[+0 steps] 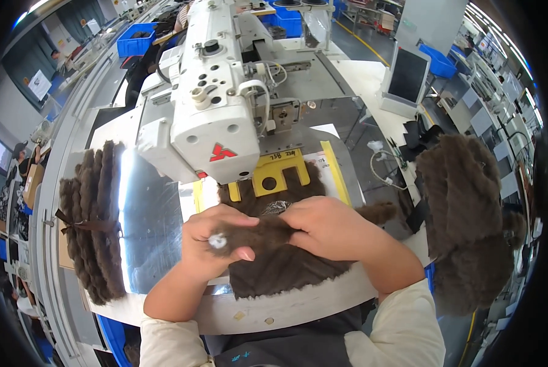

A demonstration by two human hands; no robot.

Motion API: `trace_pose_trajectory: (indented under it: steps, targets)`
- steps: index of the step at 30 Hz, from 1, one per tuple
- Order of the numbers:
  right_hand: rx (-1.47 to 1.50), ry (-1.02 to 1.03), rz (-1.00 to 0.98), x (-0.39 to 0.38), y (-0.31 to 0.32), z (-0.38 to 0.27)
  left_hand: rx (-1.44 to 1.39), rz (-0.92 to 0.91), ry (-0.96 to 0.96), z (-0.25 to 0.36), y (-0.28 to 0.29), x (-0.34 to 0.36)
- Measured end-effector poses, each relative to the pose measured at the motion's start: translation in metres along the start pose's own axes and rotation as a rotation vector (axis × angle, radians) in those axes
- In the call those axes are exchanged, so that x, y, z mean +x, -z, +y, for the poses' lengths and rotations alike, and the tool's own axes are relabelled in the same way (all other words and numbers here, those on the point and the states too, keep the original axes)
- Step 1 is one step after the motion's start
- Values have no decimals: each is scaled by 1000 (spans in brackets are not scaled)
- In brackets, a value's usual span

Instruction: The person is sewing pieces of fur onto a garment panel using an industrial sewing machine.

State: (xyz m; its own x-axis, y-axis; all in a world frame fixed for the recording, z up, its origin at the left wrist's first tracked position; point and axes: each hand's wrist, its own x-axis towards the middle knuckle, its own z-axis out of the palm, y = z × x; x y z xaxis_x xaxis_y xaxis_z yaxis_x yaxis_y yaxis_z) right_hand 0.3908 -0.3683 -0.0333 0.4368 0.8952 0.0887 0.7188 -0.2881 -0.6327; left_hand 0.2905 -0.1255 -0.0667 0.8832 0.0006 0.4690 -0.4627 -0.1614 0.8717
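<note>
A brown furry tube-shaped piece [259, 237], with white stuffing showing at its left end, stretches between my hands. My left hand [210, 238] wraps round that end, thumb along the near side. My right hand [323, 226] grips the same piece farther right, its fingers partly hidden; the furry end [377, 213] shows beyond it. Below the hands a dark brown fabric panel [286, 272] lies on the machine bed, its far part under a yellow clamp plate [280, 174]. A small clear plastic patch [277, 207] sits on the panel.
A large white sewing machine head [213, 116] stands just beyond my hands. A tied bundle of furry strips [93, 223] lies at left, and brown furry pieces [463, 196] are piled at right. A screen [407, 74] stands at the back right. Blue bins [136, 40] are farther off.
</note>
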Motion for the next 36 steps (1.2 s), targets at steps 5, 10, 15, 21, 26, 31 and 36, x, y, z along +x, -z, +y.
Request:
trace_pose_trajectory:
  steps: [5,10,15,21,26,31,36]
  targets:
    - [-19,18,-26,2,-8,9,118,-62,-30,8,0,0]
    - [-31,59,23,6,-17,13,33,-14,-10,3,-11,-1]
    - [-45,23,145,8,-19,10,4,25,17,-5,-17,0]
    - [34,57,171,6,-18,-1,164,-97,-96,-6,-18,-1]
    - [139,194,199,0,-3,-22,211,-200,-171,-10,-18,-5]
    - [210,262,171,-2,-3,-30,202,-255,-192,-10,-17,-3]
    - [131,314,177,-1,-11,-21,208,-337,-149,-10,-22,-4]
